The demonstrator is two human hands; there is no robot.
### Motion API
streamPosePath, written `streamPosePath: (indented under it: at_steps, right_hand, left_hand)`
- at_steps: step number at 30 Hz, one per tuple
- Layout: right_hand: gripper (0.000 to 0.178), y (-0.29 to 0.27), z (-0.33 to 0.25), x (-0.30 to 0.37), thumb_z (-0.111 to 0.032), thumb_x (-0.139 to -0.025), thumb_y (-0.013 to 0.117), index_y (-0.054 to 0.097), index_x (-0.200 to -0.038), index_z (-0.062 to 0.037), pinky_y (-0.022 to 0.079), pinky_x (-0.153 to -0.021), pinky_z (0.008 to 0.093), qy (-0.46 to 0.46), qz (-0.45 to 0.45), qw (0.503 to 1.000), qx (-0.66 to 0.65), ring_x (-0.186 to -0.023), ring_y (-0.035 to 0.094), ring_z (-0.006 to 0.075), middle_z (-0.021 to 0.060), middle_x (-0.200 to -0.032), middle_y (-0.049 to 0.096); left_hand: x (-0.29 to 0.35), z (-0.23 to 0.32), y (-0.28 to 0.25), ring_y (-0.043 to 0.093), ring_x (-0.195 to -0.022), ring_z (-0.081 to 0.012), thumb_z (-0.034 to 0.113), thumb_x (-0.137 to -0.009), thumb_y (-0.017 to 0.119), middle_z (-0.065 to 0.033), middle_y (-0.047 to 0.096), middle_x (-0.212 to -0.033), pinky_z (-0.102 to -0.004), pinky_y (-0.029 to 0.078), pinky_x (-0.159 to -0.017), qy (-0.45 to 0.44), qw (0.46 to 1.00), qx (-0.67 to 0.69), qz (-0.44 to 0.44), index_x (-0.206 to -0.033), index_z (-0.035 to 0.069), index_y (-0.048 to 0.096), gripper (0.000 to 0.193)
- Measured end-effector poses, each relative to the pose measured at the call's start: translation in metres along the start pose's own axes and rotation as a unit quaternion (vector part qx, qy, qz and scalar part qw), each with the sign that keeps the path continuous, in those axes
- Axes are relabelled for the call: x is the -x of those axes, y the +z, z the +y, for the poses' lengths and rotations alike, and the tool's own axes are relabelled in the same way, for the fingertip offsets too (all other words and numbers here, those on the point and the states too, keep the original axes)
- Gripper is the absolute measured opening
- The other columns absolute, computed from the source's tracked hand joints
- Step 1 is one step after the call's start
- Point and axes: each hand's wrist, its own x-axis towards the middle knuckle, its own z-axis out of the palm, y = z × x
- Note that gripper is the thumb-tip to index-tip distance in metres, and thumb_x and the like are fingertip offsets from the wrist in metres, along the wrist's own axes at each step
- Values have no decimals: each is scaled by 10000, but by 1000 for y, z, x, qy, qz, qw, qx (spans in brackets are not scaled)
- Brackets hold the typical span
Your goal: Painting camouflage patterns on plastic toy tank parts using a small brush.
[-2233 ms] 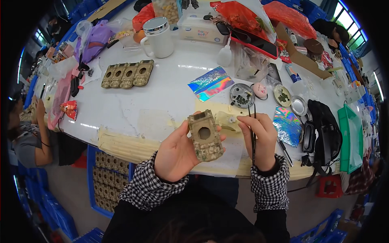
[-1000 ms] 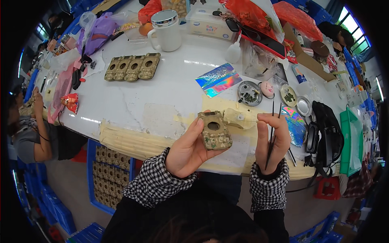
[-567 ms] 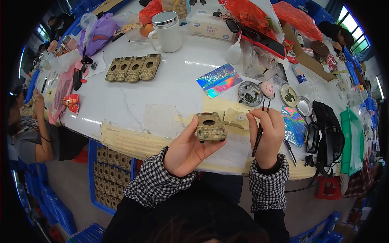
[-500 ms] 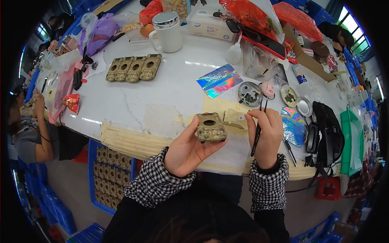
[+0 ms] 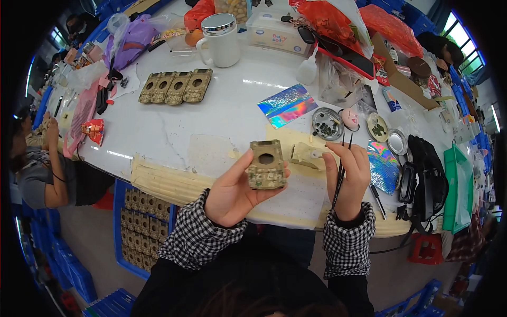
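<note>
My left hand (image 5: 228, 196) is closed round a camouflage-painted toy tank hull (image 5: 268, 175), held above the near table edge with the round hole in its top facing up. Black tweezers (image 5: 339, 182) rest in my right hand (image 5: 349, 185), tips pointing up and away from me; its thumb and forefinger are a little apart. Beside those fingertips lies a tape-wrapped block (image 5: 306, 155) with a small whitish blob on its right end. Behind it stand a round metal tin (image 5: 326, 122) of small dark green parts and a pale dish (image 5: 377, 127) with similar pieces.
Several matching hulls (image 5: 176, 86) stand in a row at the back left, near a white lidded mug (image 5: 221, 45). Shiny holographic sheets (image 5: 287, 104), a black bag (image 5: 425, 174) and a green tray (image 5: 457, 185) lie rightward. Below the table, a blue crate (image 5: 120, 232) holds more hulls.
My left hand has shifted slightly left and tilted the tank hull, so more of its top shows. My right thumb and forefinger have parted a little; the tweezers stay in that hand.
</note>
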Motion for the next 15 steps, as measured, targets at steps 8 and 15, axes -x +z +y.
streamPosePath:
  at_steps: [8,15]
  right_hand:
    - [71,-5,7,6,1,-780,678,650,-845,-3,466,-714,345,23,46,998,-39,-791,594,281,137,-820,620]
    - [56,-5,2,7,18,-787,661,644,-838,5,470,-721,342,26,42,997,-52,-780,597,275,134,-815,625]
  left_hand:
    - [66,111,-87,645,-943,-153,82,-938,566,-137,624,-1100,-270,541,-780,324,780,-443,299,-1368,-24,376,482]
    - [99,178,-154,620,-800,-87,137,-895,655,-80,662,-921,-214,499,-686,267,652,-592,392,-1242,-51,533,412]
